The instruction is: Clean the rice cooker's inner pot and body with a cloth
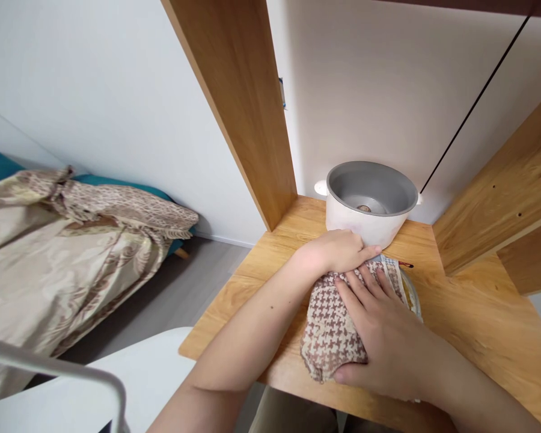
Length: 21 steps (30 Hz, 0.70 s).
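Head view: houndstooth cloth pressed flat at lower centre of frame by right hand, over glass lid on wooden bench. Left hand laid at cloth's top edge, touching white pot behind. Bedding seen at left.

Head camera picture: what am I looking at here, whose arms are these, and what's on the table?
There is no machine here. A camera worn on a person's head looks down at their own bare arms. The right hand lies flat on a brown-and-white checked cloth on a wooden table. The left hand rests at the cloth's far edge; whether it grips is unclear. A shiny rim peeks out from under the cloth. Behind the hands stands a white pot, grey inside. A bed with a beige cover is on the left.
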Available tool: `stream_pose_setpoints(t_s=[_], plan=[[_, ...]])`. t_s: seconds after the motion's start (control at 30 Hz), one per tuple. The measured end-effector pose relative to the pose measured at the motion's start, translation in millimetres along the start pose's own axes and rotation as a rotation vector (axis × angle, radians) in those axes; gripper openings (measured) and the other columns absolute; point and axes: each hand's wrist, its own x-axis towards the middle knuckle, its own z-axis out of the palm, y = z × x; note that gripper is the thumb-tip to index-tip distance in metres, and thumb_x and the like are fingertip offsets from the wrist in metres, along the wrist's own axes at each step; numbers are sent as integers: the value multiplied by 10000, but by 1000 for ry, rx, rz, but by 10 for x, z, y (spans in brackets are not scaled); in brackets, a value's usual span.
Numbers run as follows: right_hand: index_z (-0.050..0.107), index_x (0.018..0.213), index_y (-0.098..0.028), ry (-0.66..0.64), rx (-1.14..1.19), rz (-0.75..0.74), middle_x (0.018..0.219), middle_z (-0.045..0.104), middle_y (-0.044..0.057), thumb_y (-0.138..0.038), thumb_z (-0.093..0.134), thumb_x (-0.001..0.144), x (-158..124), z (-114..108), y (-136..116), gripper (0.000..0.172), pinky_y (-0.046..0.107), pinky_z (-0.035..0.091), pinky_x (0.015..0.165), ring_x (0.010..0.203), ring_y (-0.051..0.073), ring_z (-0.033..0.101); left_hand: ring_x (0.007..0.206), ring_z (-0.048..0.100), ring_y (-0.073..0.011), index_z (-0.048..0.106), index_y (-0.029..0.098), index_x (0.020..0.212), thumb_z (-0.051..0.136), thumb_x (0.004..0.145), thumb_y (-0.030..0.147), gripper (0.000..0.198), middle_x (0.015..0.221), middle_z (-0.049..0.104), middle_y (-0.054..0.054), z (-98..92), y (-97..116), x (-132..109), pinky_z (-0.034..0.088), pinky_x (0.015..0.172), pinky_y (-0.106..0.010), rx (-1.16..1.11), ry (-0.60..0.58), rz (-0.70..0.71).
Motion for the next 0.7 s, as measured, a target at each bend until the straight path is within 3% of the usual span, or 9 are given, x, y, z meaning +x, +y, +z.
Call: stream_pose_setpoints(t_s=[0.3,0.43,0.57,0.7], plan=[[240,1635,11,14,-67,181,1689,101,293,-497,717,863,5,146,-179,1040,734,92,1229,1554,510,-10,949,716,-303,785,179,915,182,1002,693,797,956,778,-154,8,1,1,511,821,-403,32,12,-2],[255,1648,-49,41,-47,112,1706,124,241,-493,711,875,3,130,-157,1002,709,117,1242,1566,485,34,938,715,-303,782,178,904,196,1001,689,783,948,775,-155,1,9,-4,510,814,-403,20,3,-9],[215,1663,-79,65,-26,-13,1717,156,215,-608,739,809,12,66,-69,1134,672,75,1262,1576,460,54,926,711,-305,777,179,890,201,997,689,777,970,770,-159,-8,20,-16,506,809,-412,10,1,-14],[216,1656,-45,71,-30,16,1708,154,252,-634,727,807,23,94,-59,1152,680,60,1257,1572,472,62,915,709,-300,774,184,883,202,991,701,778,954,770,-156,-2,3,-4,505,812,-413,2,2,-4]])
